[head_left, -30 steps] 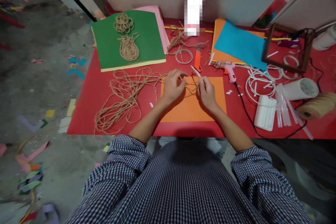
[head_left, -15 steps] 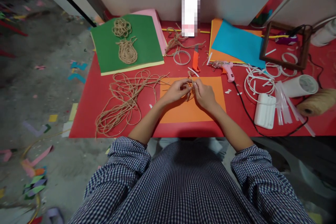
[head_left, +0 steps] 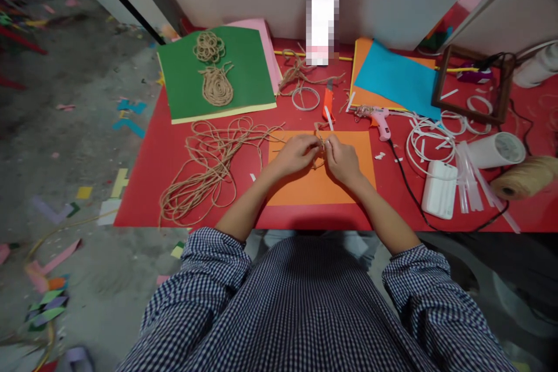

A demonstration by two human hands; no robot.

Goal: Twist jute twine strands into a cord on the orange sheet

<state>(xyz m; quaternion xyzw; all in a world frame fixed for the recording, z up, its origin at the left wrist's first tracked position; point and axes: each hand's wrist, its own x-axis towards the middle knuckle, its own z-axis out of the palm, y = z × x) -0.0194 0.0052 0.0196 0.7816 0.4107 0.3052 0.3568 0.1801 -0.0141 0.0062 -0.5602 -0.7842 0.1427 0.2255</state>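
Over an orange sheet of paper [head_left: 320, 189], my left hand [head_left: 299, 153] and my right hand [head_left: 343, 158] meet fingertip to fingertip. Both pinch a small bunch of brown jute twine [head_left: 319, 164], mostly hidden behind the fingers; a few loops and ends poke out above and below. To the left lies a loose tangle of jute twine [head_left: 209, 168]. Beyond the hands are an orange box cutter [head_left: 328, 104] with a white strip at its end and a white ring [head_left: 306, 99]. A pink glue gun [head_left: 380, 121] rests right of them.
Two twine coils [head_left: 217, 87] sit on green paper [head_left: 248, 70]. A phone [head_left: 321, 26] with a blurred screen leans at the back. On the right are blue paper [head_left: 394, 78], a wooden frame [head_left: 473, 113], a white power bank [head_left: 440, 189], glue sticks [head_left: 466, 180] and a twine spool [head_left: 527, 177].
Both hands stay together on the twine, with the fingers shifting slightly and the left hand turned more over it. The whole view has shifted a little.
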